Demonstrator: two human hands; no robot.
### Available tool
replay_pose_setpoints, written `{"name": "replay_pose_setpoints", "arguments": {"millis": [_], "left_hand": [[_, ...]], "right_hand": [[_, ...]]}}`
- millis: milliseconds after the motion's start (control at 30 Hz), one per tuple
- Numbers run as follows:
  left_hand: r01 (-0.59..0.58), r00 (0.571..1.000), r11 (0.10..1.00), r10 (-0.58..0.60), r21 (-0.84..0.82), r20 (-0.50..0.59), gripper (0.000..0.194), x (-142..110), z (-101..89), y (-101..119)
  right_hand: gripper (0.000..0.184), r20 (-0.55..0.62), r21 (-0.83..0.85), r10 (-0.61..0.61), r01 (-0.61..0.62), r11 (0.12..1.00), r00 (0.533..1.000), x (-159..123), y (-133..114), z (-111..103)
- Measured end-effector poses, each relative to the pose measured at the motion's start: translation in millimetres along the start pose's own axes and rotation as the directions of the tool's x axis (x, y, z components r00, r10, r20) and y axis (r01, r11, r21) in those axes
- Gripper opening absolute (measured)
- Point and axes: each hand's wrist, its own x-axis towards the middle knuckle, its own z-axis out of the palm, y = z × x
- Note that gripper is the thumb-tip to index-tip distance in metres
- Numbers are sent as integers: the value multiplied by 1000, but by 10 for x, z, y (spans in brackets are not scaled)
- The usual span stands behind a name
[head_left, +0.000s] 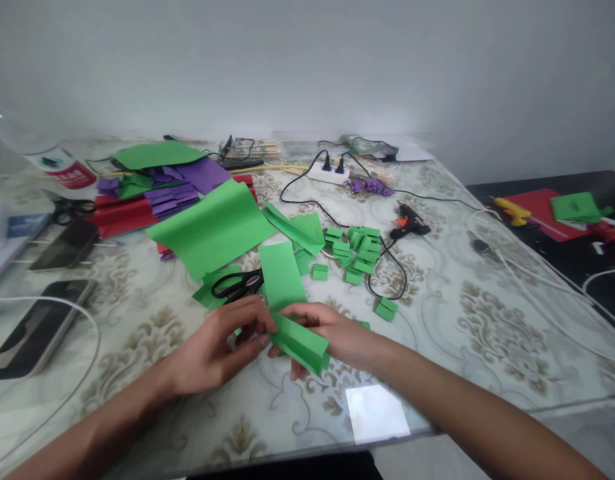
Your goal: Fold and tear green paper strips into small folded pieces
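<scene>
Near the table's front, a folded strip of green paper [300, 343] is held between my two hands. My left hand [225, 347] pinches its left end with thumb and fingers. My right hand [332, 330] grips it from behind and below, and part of those fingers is hidden by the paper. Just beyond lies a flat green paper strip [282, 273]. Black-handled scissors [237, 285] rest left of that strip, their blades covered. Small folded green pieces [357, 250] are heaped to the right, with a few loose ones nearer me.
A large green sheet [215, 227] lies before red and purple paper [170, 200]. A black glue gun [410, 221] and its cord lie right of the heap, below a white power strip [329, 173]. Phones [40, 327] and a bottle [52, 157] are at left.
</scene>
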Motion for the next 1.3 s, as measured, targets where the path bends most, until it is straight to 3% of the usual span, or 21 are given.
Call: {"name": "replay_pose_setpoints", "arguments": {"millis": [167, 367, 467, 600, 767, 900, 967, 1100, 1300], "left_hand": [[42, 994, 998, -47, 50, 103, 7, 6, -40, 13], [105, 984, 994, -100, -24, 146, 6, -1, -8, 24], [126, 986, 990, -118, -66, 115, 8, -5, 1, 24], [126, 991, 986, -122, -104, 50, 13, -11, 3, -5], [148, 989, 969, -146, -199, 22, 17, -18, -8, -30], [163, 977, 933, -199, -322, -81, 17, -14, -8, -31], [190, 961, 902, -251, -387, -115, 19, -8, 5, -30], [213, 944, 861, -303, -462, -129, 24, 18, 47, -16], [197, 945, 845, -300, -496, -135, 27, 53, 61, 13]], "right_hand": [[35, 10, -38, 67, -66, 997, 998, -25, -43, 13], [53, 51, -18, 108, -107, 994, 993, -13, -40, 11], [61, 17, -42, 64, -64, 997, 998, -9, -29, -15], [57, -27, -355, -156, 136, 925, 987, -37, -57, -18], [47, -69, -668, -441, 287, 687, 895, -75, -83, 26], [43, -34, -813, -696, 386, 436, 717, -66, -53, 56], [42, -2, -820, -762, 435, 371, 647, -57, -26, 75], [22, -18, -810, -786, 452, 374, 618, -42, 15, 109], [20, -75, -733, -724, 454, 506, 686, -20, -10, 118]]}}
